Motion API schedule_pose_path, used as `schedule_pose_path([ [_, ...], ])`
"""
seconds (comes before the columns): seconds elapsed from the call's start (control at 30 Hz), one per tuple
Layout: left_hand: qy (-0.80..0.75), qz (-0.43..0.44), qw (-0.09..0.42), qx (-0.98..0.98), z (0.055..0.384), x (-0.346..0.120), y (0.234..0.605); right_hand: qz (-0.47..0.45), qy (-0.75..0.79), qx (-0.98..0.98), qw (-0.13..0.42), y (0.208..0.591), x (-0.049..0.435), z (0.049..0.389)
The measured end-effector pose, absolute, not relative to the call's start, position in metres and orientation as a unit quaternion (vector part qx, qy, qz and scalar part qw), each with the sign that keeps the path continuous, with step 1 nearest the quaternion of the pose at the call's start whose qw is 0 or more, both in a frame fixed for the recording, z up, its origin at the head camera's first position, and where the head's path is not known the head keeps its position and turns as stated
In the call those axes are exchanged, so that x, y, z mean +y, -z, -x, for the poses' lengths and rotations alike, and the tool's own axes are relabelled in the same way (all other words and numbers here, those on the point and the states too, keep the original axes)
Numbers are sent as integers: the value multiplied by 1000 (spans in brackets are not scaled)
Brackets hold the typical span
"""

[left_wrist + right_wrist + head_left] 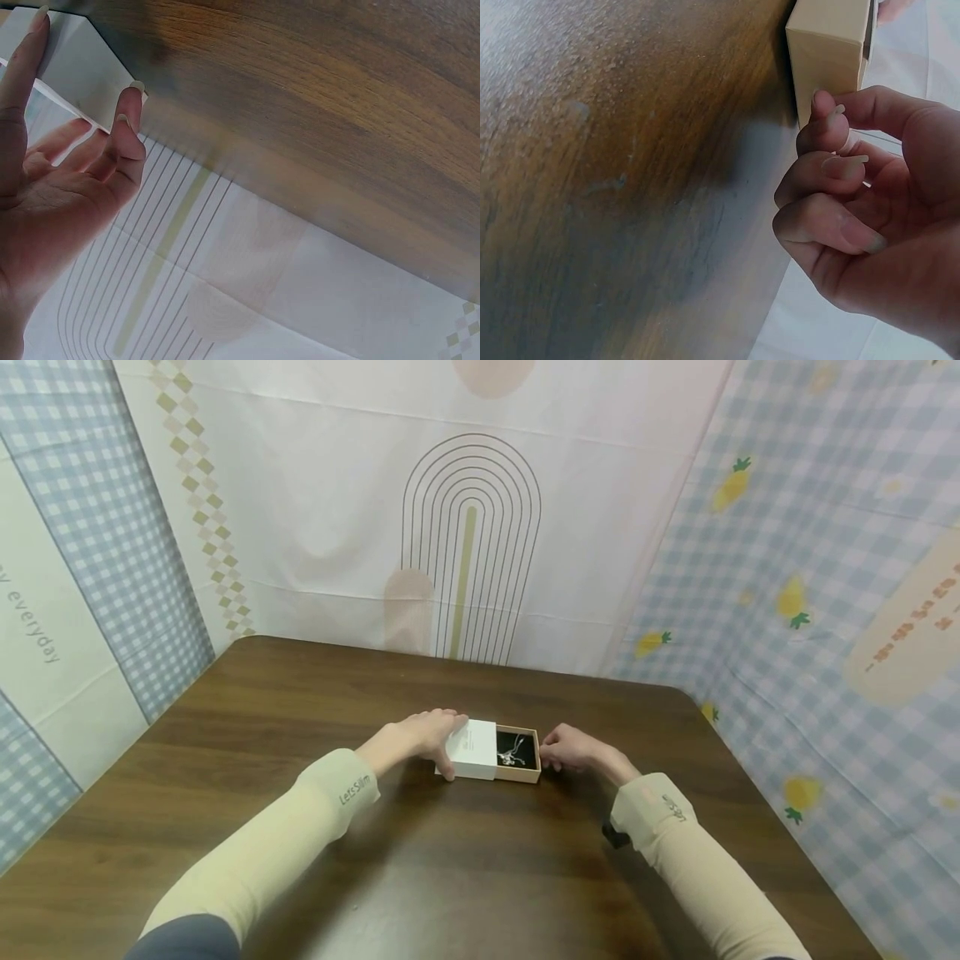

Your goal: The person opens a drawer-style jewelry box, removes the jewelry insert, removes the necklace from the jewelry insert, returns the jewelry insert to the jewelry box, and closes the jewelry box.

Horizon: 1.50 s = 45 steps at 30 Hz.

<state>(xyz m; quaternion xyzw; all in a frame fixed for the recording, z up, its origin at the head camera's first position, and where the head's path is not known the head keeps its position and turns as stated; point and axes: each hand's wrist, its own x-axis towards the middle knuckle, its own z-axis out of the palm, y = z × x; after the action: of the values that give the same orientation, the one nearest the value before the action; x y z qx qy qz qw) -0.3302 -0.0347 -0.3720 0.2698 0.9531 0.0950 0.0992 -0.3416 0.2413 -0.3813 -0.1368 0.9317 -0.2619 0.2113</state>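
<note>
So my right hand [576, 748] is the tricky one: its fingers are curled in with the tips right at the tray's right end, but I can't tell if they actually have hold of it. The left wrist view cuts off most of the box, and the right one loses its top. The print on the white cover [478, 739] is too tiny to read, and whatever that dark thing [615, 837] is by my right cuff [660, 806], I can't make it out.

My left hand [423, 733] is easier: partly open, gripping the cover's left end, thumb on the near side, fingers on the far side.

The box itself lies flat toward the far side of the brown table [465, 868], between my hands. A tan tray [517, 775] sticks partway out to the right, with a black lining [530, 750] and silvery jewellery [511, 755] bunched on it, its exact shape kinda hard to pick out.
</note>
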Motion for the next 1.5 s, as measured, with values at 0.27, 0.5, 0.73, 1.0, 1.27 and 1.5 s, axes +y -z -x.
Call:
schedule_pose_path([
  [0.27,-99,-268,98,953,330,-35,371,134,257,933,215,381,243,343],
  [0.5,-99,-266,98,954,330,-35,371,135,259,933,211,380,241,340],
  [0.73,-102,-265,101,954,328,-35,370,135,256,934,211,379,242,340],
  [1.0,-104,-261,102,954,328,-35,370,134,257,933,214,379,242,342],
  [1.27,-104,-263,101,954,329,-34,371,127,262,932,216,380,243,342],
  [1.5,-105,-260,103,954,330,-34,372,129,261,932,215,379,245,342],
])
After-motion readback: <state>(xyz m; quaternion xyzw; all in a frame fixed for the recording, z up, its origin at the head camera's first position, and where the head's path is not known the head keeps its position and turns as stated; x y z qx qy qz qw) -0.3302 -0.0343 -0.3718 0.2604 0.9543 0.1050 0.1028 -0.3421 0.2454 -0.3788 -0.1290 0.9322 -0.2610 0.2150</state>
